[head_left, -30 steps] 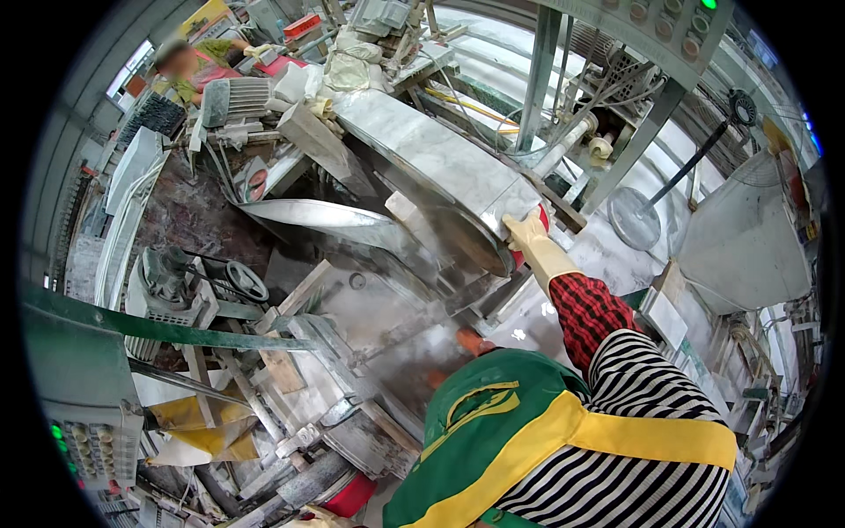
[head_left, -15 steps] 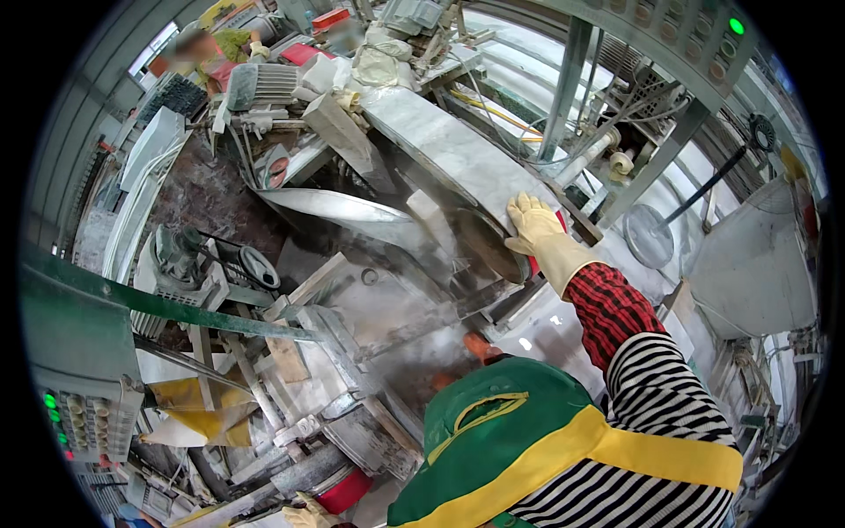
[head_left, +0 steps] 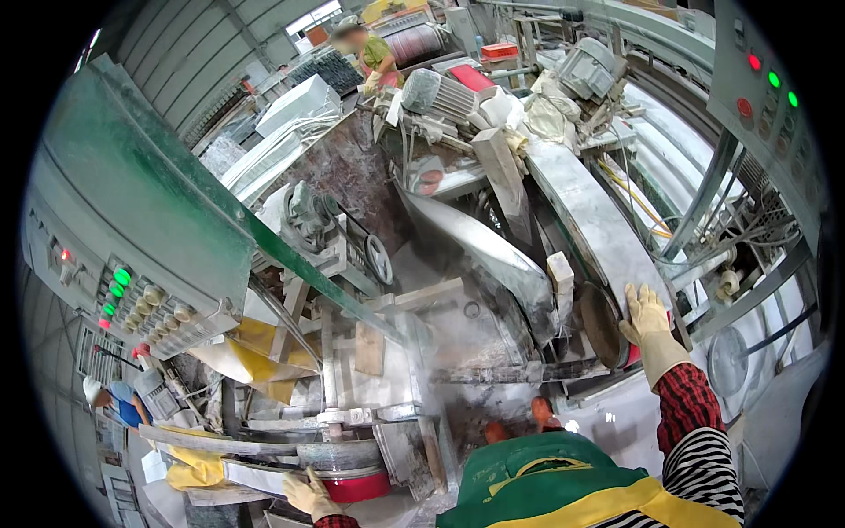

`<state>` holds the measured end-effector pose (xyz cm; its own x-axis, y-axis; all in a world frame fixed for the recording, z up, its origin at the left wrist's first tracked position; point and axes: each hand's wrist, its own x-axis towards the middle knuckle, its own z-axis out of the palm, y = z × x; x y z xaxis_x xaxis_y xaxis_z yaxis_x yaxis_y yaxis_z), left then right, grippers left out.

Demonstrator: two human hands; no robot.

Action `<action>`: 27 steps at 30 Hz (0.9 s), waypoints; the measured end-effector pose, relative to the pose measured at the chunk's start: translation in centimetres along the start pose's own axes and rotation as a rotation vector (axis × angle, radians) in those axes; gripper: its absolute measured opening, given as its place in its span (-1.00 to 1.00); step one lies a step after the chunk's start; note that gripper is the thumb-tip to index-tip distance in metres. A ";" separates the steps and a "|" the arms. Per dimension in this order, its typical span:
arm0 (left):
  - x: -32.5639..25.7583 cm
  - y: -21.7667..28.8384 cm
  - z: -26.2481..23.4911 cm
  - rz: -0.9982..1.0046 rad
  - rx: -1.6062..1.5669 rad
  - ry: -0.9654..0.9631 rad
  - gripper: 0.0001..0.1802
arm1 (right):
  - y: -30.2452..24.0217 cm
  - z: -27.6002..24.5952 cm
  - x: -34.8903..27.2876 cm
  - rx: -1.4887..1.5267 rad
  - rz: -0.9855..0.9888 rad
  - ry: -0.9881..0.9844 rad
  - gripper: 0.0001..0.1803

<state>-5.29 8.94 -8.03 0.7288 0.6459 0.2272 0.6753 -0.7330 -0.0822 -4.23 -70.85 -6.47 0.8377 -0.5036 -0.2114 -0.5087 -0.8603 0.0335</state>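
My right hand (head_left: 650,327), in a cream rubber glove, lies with spread fingers on the near end of a long, dusty, pale strip (head_left: 585,211). That strip runs from the upper middle down to a brown round wheel face (head_left: 600,327) with a red rim, just left of the hand. At the lower edge my left hand (head_left: 310,495), gloved alike, has its fingers extended. It is by the end of a narrow white strip (head_left: 255,478), beside a drum (head_left: 352,484) with a red band. Whether those fingertips touch the strip is hard to see.
Control panels with lit lamps stand at left (head_left: 132,299) and right (head_left: 775,97). A green beam (head_left: 326,295) slants across. A motor with a belt pulley (head_left: 378,259), wood blocks and dust surround the middle. One person (head_left: 374,57) is far back, another (head_left: 123,405) at far left.
The view has swung left, bringing the left panel, the red-banded drum and my left hand further into the picture. My right hand stays flat on the long pale strip.
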 end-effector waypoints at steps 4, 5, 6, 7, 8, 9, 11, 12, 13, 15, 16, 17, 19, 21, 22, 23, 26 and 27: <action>3.4 -3.7 3.7 -0.126 -0.017 -0.040 -0.05 | -0.5 -0.2 0.6 -0.041 0.003 -0.037 0.04; 3.9 -3.9 4.1 -0.132 -0.074 -0.074 -0.03 | -0.5 -0.2 0.8 -0.062 0.025 -0.054 0.05; 4.0 -3.5 4.1 -0.138 -0.131 -0.114 -0.01 | -0.6 -0.2 0.9 -0.070 0.025 -0.059 0.05; 5.1 -2.6 3.8 -0.192 -0.079 -0.287 0.04 | -0.6 -0.3 1.0 -0.078 0.025 -0.064 0.05; 3.9 -2.7 5.0 -0.151 0.051 -0.155 0.07 | -0.8 -0.3 1.3 -0.088 0.015 -0.069 0.06; 3.4 -3.3 5.9 -0.101 0.083 -0.077 0.08 | -0.8 -0.4 1.6 -0.108 0.011 -0.070 0.07; 2.3 -2.0 6.1 -0.093 0.097 -0.022 0.10 | -1.0 -1.1 1.4 -0.126 0.040 -0.118 0.04; 1.8 -1.2 5.0 -0.108 0.089 -0.040 0.11 | -1.7 -1.6 1.2 -0.128 0.045 -0.149 0.03; 1.4 -0.5 4.2 -0.123 0.080 -0.059 0.11 | -2.1 -2.4 1.1 -0.127 0.063 -0.167 0.04; 1.7 0.6 3.0 -0.103 0.107 -0.099 0.10 | -1.6 -2.0 1.0 -0.140 0.076 -0.166 0.04; 1.5 1.3 2.0 -0.123 0.087 -0.113 0.10 | -1.4 -1.7 1.1 -0.146 0.078 -0.166 0.04; 1.4 1.4 1.7 -0.130 0.065 -0.127 0.10 | -1.3 -1.5 1.4 -0.152 0.076 -0.166 0.08; 1.5 0.7 1.9 -0.149 0.064 -0.128 0.11 | -1.7 -1.0 1.9 -0.146 0.070 -0.154 0.08; 1.7 -0.5 3.6 -0.172 0.101 -0.101 0.12 | -2.1 -1.2 2.0 -0.174 0.055 -0.154 0.06; 1.7 -0.3 3.6 -0.162 0.093 -0.108 0.12 | -2.0 -1.1 2.1 -0.175 0.055 -0.150 0.06; 1.6 -0.1 3.4 -0.152 0.084 -0.115 0.12 | -1.8 -0.9 2.1 -0.176 0.055 -0.145 0.06; 1.8 0.5 3.2 -0.142 0.079 -0.143 0.08 | -1.7 -1.2 2.2 -0.141 0.078 -0.174 0.06; 2.0 0.7 3.2 -0.142 0.081 -0.154 0.06 | -1.7 -1.2 2.2 -0.145 0.082 -0.178 0.06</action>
<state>-3.06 10.39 -10.70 0.6306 0.7707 0.0913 0.7745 -0.6171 -0.1391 -1.30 -70.63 -5.82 0.7400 -0.5617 -0.3701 -0.5295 -0.8257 0.1945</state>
